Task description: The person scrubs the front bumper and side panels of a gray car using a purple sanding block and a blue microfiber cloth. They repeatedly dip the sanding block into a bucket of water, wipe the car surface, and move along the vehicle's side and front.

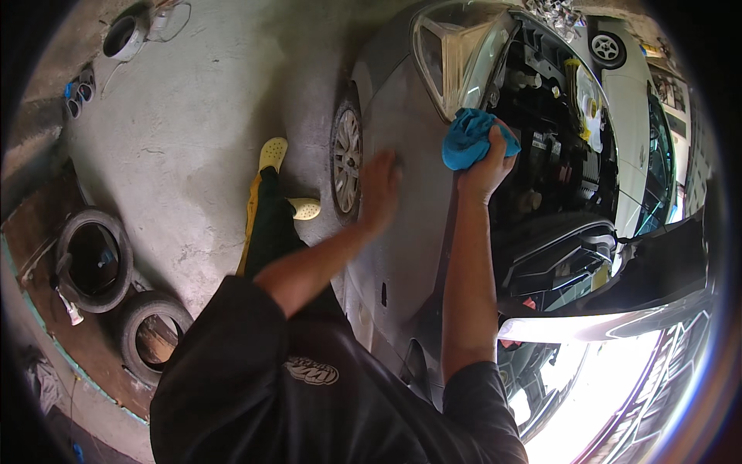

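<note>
A blue cloth [466,139] is bunched up in my right hand [488,168], whose fingers are wrapped round it beside the headlight [456,58], over the edge of the open engine bay. My left hand [380,193] is over the dull grey front fender [413,216] of the car, above the front wheel [346,158]. Motion smears its fingers, and a small dark patch shows at their tips. Whether that hand holds anything, or touches the panel, I cannot make out.
The engine bay [560,155] lies open at right, under a raised hood [657,259]. A white car [630,124] stands beyond it. Loose tyres [124,263] lie at left. My feet, in yellow clogs [273,153], stand on the concrete floor [185,139] near the wheel.
</note>
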`<state>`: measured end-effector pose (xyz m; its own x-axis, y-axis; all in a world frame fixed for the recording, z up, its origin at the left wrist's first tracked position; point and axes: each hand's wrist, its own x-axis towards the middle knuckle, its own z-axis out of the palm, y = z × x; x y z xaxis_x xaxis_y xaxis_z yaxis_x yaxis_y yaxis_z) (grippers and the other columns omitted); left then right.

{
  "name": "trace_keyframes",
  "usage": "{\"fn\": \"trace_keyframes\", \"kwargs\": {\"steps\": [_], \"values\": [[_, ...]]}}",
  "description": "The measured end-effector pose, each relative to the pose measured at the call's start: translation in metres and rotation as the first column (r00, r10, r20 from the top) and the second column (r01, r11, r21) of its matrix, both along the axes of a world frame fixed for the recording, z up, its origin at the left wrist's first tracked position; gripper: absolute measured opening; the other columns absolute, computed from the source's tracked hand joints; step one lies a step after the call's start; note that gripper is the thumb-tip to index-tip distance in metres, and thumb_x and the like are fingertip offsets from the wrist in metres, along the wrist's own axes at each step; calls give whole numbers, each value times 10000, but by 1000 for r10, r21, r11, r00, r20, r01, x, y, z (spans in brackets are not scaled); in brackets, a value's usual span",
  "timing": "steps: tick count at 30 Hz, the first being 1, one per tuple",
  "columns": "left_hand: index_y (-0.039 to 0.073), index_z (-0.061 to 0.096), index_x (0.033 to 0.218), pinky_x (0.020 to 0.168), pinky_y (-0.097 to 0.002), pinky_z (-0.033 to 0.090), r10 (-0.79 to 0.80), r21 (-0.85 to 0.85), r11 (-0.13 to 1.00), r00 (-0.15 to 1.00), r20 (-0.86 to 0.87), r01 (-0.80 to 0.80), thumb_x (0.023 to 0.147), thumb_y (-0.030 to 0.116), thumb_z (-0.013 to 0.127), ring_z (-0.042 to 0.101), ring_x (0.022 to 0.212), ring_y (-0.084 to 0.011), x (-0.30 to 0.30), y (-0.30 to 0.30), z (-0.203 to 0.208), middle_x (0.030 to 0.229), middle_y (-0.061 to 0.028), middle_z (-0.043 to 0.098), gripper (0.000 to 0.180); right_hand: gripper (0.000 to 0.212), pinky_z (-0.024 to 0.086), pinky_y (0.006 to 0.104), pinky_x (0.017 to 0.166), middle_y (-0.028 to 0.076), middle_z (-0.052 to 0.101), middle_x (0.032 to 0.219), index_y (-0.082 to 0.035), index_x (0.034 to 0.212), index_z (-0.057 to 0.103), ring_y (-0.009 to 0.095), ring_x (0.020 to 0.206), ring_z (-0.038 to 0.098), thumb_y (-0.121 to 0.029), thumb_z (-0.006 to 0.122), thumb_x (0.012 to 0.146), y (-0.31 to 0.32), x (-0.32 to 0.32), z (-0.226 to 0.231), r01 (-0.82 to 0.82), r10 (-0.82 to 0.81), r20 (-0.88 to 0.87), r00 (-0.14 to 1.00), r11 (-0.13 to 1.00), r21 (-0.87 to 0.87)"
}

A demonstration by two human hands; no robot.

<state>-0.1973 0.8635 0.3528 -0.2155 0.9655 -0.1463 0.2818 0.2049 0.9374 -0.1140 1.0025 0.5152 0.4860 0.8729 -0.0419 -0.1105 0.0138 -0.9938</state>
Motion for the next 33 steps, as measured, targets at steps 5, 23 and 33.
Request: {"fn": "trace_keyframes", "kwargs": {"steps": [5,23,33], "values": [[-9,557,1430,1168,-517,322,32,6,999,999,-27,-32,1032,204,584,504,1353,-414,8,-9,16,1463,-228,558,452,310,573,337,858,113,653,1075,28,1182,616,201,946,661,-154,674,938,-3,12,-4,-19,19,9,1000,1000,8],[2,697,1221,1060,-494,438,133,72,988,987,88,-140,958,184,654,585,1207,-428,-3,90,58,1258,-228,666,322,273,556,343,877,101,649,1063,20,1148,626,191,957,648,-143,676,936,7,10,-9,-31,27,47,999,996,81],[0,737,1142,1002,-458,490,173,104,979,984,41,-176,928,140,661,653,1114,-410,6,88,77,1158,-222,704,266,274,555,342,872,107,652,1079,15,1150,625,202,953,649,-139,673,930,-1,7,-5,16,-18,44,999,999,44]]}}
